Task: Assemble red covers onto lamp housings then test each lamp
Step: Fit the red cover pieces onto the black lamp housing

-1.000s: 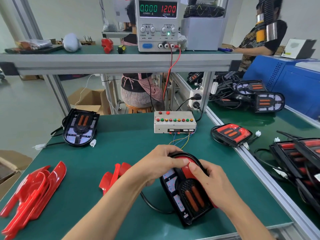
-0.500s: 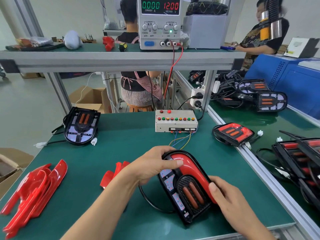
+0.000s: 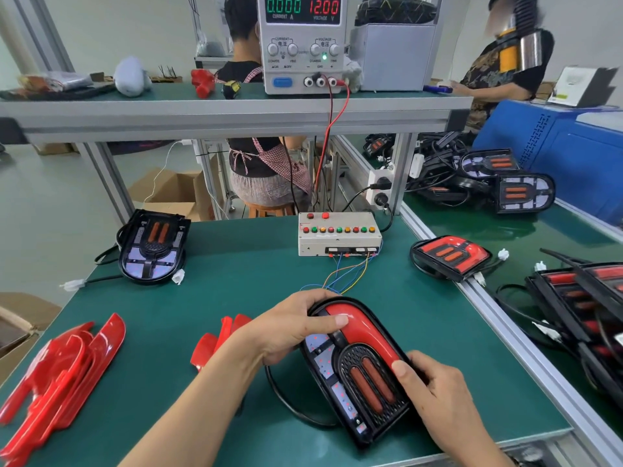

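On the green tabletop [image 3: 236,274], going from the left, a pile of loose red covers [image 3: 57,369] lies at the near edge and an uncovered lamp housing [image 3: 151,247] waits further back. A few more red covers [image 3: 215,342] peek out from behind the left forearm — how many is hard to say. Just right of them the left hand [image 3: 296,328] wraps over the rounded top of the lamp housing [image 3: 357,375] in work, thumb flat on the red cover [image 3: 367,332], its grip closed round the rim. A second ago both hands crowded that top end; since then the right hand [image 3: 435,396] has slid down the right flank, its thumb now pressing the cover's lower leg while the fingers curl under the housing's edge. I judge this to be the cover being pressed home section by section — top seated, side under way — with testing still ahead: the tester box [image 3: 338,235] sits behind, the supply reads zero current.

The right palm hides the lower end of the cover, so whether it has snapped in cannot be told. Where the housing's black cable [image 3: 286,402] ends is hidden too. At far right a covered lamp [image 3: 450,256] rests on the rail, and the lamps beyond are cut off by the frame.
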Motion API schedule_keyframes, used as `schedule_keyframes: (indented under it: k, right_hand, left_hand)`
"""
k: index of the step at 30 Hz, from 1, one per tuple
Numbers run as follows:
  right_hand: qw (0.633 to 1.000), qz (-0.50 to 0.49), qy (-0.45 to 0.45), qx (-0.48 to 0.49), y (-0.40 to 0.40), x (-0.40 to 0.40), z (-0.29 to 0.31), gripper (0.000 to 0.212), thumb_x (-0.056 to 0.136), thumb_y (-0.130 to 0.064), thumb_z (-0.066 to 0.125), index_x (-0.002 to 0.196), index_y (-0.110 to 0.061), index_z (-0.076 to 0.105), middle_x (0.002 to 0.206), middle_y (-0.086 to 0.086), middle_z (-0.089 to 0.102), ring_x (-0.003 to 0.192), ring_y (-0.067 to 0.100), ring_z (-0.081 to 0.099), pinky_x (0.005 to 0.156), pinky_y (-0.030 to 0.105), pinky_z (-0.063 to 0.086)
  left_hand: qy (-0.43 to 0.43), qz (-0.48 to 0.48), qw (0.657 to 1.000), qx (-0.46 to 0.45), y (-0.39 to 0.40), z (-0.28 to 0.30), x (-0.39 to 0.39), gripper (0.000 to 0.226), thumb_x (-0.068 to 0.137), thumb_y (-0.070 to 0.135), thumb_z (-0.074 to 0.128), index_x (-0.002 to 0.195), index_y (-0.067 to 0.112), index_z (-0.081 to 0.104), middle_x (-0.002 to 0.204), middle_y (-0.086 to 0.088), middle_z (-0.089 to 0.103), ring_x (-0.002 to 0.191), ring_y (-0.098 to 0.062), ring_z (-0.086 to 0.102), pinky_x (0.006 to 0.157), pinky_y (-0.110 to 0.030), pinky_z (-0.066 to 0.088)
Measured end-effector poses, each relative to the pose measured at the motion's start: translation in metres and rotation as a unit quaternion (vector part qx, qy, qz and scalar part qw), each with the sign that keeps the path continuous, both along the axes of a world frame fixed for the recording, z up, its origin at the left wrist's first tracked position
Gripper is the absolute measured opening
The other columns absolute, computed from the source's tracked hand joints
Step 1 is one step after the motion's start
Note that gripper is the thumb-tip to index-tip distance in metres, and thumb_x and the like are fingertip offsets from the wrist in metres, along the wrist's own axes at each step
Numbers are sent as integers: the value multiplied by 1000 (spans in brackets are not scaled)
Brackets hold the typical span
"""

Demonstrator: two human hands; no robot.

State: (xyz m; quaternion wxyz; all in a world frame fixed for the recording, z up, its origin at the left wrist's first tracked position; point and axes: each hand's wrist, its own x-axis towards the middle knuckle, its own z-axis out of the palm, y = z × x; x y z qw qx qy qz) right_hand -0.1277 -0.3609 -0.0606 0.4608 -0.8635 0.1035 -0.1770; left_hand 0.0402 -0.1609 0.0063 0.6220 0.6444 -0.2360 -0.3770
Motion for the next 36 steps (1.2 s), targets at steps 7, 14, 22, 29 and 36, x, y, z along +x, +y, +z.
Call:
schedule_keyframes:
  k: [7,14,22,29,36]
  right_hand:
    - [998,42,42,5,-5,-2,4,61,83,-89,37,96,-37,68,66,-4,61,56,1,46,57,22,40]
    - [984,136,79,83,-13,-8,11,42,91,-66,59,131,-51,63,123,-18,72,120,4,65,104,28,50]
    - [985,128,78,86,-11,-7,13,37,91,-64,60,126,-53,66,119,-19,74,116,2,67,95,11,46]
    - [983,130,80,99,-13,-5,10,39,91,-66,62,125,-49,68,115,-12,76,112,11,70,100,29,53]
    - [989,102,56,93,-9,-6,12,51,81,-81,58,118,-48,72,84,-14,75,71,-2,62,66,12,46]
  left_hand:
    - [19,8,1000,-14,-2,-6,5,42,83,15,75,123,5,65,119,-22,69,104,-30,65,107,-49,49]
    - [44,16,998,-30,-1,-11,8,47,82,14,75,128,10,64,129,-20,65,107,-28,66,103,-45,51]
    - [29,13,999,-30,-2,-11,7,48,81,15,76,127,8,64,130,-23,64,107,-29,66,105,-45,51]
    - [38,6,999,-29,-1,-10,8,52,82,14,75,131,5,61,131,-26,63,110,-32,65,108,-50,48]
    - [46,4,999,-23,-3,-13,9,53,82,15,74,132,5,60,131,-26,62,110,-34,64,109,-53,46]
